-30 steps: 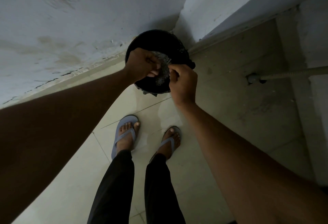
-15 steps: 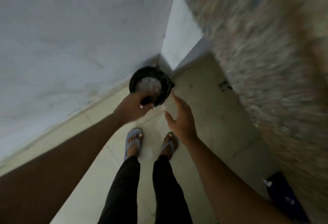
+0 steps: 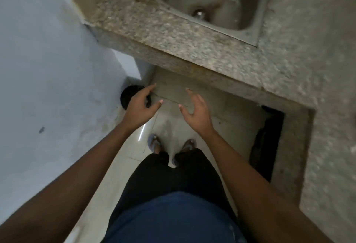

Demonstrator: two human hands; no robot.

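A black round bin [image 3: 127, 96] stands on the floor against the white wall, tucked under the counter's left end. My left hand [image 3: 141, 106] hovers just right of and above it, fingers spread and relaxed, holding nothing. My right hand [image 3: 196, 111] hangs beside it over the floor tiles, fingers likewise spread and empty. The left hand partly hides the bin's right side, and I cannot see into the bin.
A speckled stone counter [image 3: 202, 50] juts out ahead with a steel sink [image 3: 248, 30] set in it. A white wall [image 3: 48, 88] closes the left. A dark object [image 3: 265, 146] lies under the counter at the right. My sandalled feet [image 3: 154, 143] stand on pale tiles.
Both hands have let go of the bin and the shiny wad they held over it, and now hang open. The view has risen from the floor corner to the counter and sink.
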